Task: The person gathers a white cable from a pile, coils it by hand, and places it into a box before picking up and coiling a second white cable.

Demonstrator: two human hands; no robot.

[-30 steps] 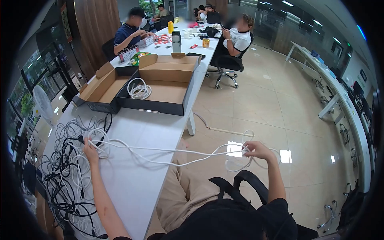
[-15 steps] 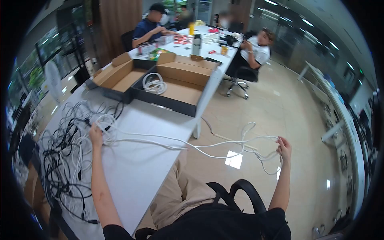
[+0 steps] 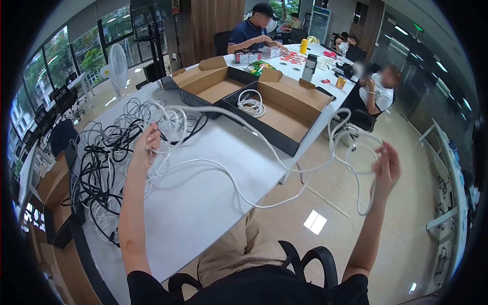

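A person's left hand [image 3: 146, 147] and right hand [image 3: 387, 170], spread wide, each gripped a white cable [image 3: 212, 109], so its far loops hung clear of the tangled cables [image 3: 99, 173].

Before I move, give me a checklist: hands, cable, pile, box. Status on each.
1. Left hand gripping the white cable beside the pile: ok
2. Right hand gripping the white cable: ok
3. Span between hands pulled straight: not ok, it sags and loops near the right hand
4. White cable free of the pile: cannot tell, strands overlap by the left hand
5. Box holding the coil open: ok
6. Cable ends found: cannot tell
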